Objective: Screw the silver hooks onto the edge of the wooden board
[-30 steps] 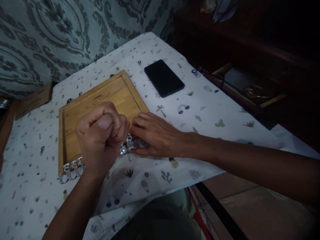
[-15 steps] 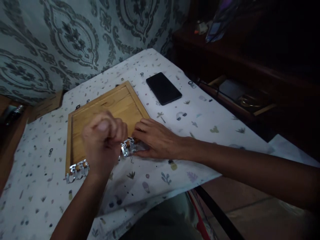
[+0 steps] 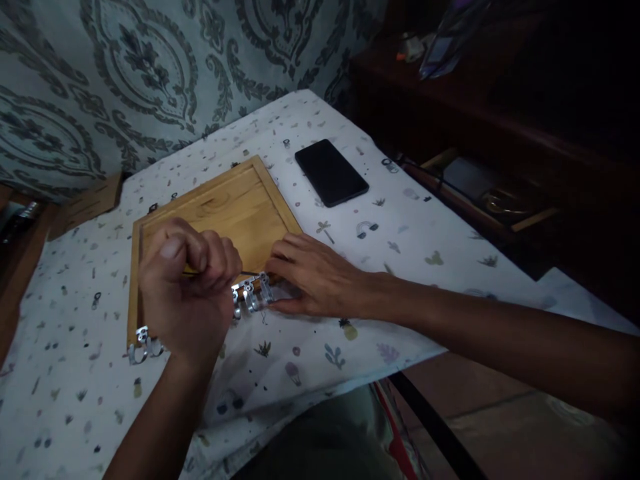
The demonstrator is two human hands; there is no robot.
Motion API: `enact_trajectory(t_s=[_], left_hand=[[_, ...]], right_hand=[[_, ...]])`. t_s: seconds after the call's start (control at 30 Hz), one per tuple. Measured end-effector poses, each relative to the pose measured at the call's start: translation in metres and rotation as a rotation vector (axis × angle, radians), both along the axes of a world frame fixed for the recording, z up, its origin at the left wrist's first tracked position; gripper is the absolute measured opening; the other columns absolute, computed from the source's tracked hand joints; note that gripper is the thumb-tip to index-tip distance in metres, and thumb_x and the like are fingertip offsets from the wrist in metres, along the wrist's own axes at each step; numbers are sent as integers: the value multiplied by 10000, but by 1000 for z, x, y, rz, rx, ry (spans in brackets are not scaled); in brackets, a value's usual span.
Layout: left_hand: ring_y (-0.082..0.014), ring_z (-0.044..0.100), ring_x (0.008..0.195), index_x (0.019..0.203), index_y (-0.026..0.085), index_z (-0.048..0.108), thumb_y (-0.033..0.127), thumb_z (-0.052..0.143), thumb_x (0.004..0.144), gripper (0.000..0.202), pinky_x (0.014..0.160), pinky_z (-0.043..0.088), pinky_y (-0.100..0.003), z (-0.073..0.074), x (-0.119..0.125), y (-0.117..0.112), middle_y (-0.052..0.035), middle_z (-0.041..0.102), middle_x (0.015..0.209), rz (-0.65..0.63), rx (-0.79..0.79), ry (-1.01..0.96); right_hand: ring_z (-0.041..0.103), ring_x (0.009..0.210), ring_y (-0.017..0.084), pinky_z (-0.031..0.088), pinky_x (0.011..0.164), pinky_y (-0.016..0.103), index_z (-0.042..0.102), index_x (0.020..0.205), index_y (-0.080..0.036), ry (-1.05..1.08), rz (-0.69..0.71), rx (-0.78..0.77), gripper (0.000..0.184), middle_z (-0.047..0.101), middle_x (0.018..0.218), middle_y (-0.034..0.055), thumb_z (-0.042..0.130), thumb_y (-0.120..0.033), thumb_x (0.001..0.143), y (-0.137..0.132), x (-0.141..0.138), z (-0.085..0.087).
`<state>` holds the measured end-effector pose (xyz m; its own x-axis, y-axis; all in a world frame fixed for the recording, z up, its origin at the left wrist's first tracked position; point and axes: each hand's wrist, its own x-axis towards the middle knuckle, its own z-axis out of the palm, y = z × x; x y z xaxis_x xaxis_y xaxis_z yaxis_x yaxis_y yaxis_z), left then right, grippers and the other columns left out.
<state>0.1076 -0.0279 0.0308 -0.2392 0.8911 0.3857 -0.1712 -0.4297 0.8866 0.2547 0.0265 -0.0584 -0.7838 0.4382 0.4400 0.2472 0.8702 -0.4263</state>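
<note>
A wooden board [image 3: 227, 210] with a raised border lies on the patterned tablecloth. Shiny curved metal clips [image 3: 250, 293] line its near edge, and another metal clip [image 3: 142, 343] sits at its near left corner. My left hand [image 3: 187, 283] is closed in a fist above the board, around a thin dark rod [image 3: 250, 273]. The rod's tip meets the top of a clip beside my right fingers. My right hand [image 3: 310, 273] grips the board's near right edge, fingers on top and thumb low by the end clip; its fingertips are partly hidden.
A black phone [image 3: 331, 172] lies beyond the board to the right. Brown cardboard [image 3: 87, 205] rests at the table's left far side. Patterned fabric [image 3: 150, 73] hangs behind the table. Dark furniture with an open drawer [image 3: 480, 190] stands at the right.
My left hand has shifted slightly left and lower, its blur gone; the thin rod now shows, its tip on the clip. My right hand keeps its hold on the board's edge.
</note>
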Motion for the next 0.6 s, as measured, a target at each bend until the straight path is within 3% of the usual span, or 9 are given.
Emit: enact_trajectory(t_s=[0.4,0.6], left_hand=[[-69,219,392,568,188,398,250,609,873,376,410,211,-284,2,1,-2,52,175,470,-46,-21,73],[-55,231,392,550,182,396,220,651,817,371,400,211,-295,6,4,-6,56,171,526,44,-10,53]], right_hand=[[504,870,231,425,780,379,662,982,-129,-19,1,0,404,605,958,96,695,-526,918,-1,1,2],[506,878,229,428,792,380,659,979,-125,1,15,3,421,609,977,101,678,-543,930,0,2,1]])
